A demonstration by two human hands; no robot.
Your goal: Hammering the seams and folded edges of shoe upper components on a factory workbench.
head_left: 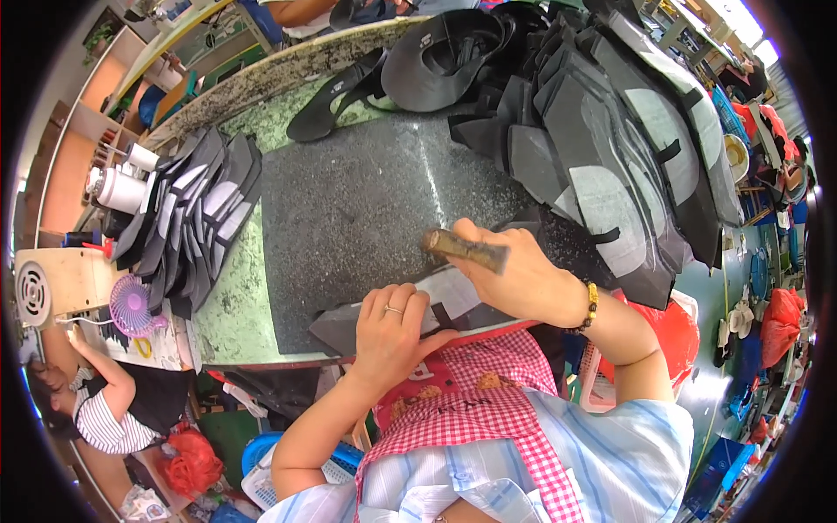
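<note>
My right hand [527, 275] is closed round a short, stained wooden-handled brush [466, 249], held above the worktable; its bristles are not clear to see. Beneath it, a dark grey-black flat piece with a pale grey patch [449, 292] lies along the table's near edge. With bent fingers, my left hand [392, 327] holds this piece down, thumb stretched along the near edge. A small black tab lies across the piece between my hands. Under the work is a speckled dark mat [349, 200], marked by a white streak toward its far side.
Fanned stacks of similar black pieces stand at the right [602, 157] and left [196, 209]. Black curved pieces [440, 65] lie at the far edge. Beyond the left stack are a white pot [120, 190] and a purple fan [135, 305]. Another person [113, 392] sits at the left.
</note>
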